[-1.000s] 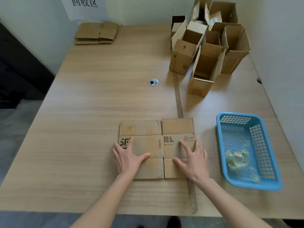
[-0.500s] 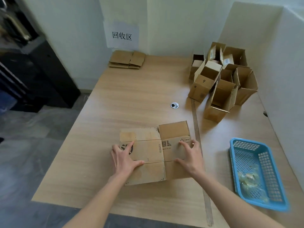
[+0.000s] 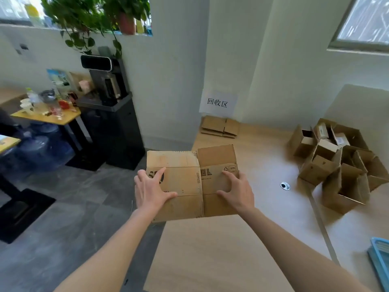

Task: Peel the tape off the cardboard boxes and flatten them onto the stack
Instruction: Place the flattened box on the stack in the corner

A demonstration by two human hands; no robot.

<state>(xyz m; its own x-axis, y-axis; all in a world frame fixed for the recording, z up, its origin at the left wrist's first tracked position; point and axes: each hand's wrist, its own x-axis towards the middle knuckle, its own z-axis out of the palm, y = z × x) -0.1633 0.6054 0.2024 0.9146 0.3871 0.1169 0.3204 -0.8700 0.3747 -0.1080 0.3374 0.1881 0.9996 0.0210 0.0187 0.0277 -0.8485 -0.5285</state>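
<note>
Head camera, looking forward and down: a flattened cardboard box (image 3: pixel 189 182) is held up in the air over the near left corner of a pale wood desk (image 3: pixel 210 249), both arms stretched out in front. The left hand (image 3: pixel 150 189) grips the box's left edge, thumb on the printed top face and fingers spread over it; the right hand (image 3: pixel 236 190) holds the right side the same way, thumb pointing inward. The box is a thin, matte brown sheet of creased panels with black printing, its long side running left to right between the hands. The move ahead likely turns on this: the stack of flattened boxes (image 3: pixel 220 127) lies straight ahead and slightly to the right, at the far left corner of the desk, touching the wall below a white paper sign (image 3: pixel 217 102). The right hand is nearer to it. Well apart at the far right, a jumble of open, unflattened boxes (image 3: pixel 334 165) stands with flaps up. A blue plastic basket (image 3: pixel 381 262) shows at the lower right edge.
</note>
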